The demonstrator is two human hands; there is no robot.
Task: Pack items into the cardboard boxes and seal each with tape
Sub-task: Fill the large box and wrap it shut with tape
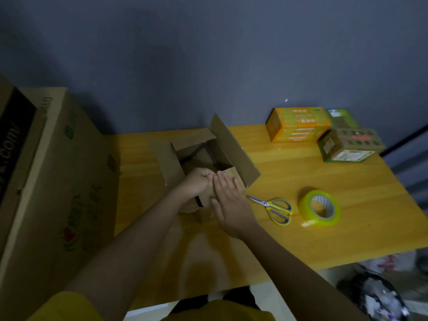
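Note:
A small brown cardboard box stands open on the yellow wooden table, its flaps raised. My left hand is curled over the box's near flap at its front edge. My right hand lies flat against the near side of the box, fingers spread and touching the left hand. A roll of clear tape with a yellow-green tint lies to the right. Yellow-handled scissors lie between the box and the tape. An orange carton and a green carton sit at the back right.
A large printed cardboard box stands against the table's left side. A grey wall runs behind the table. Crumpled bags and clutter lie on the floor at lower right, past the table's right edge.

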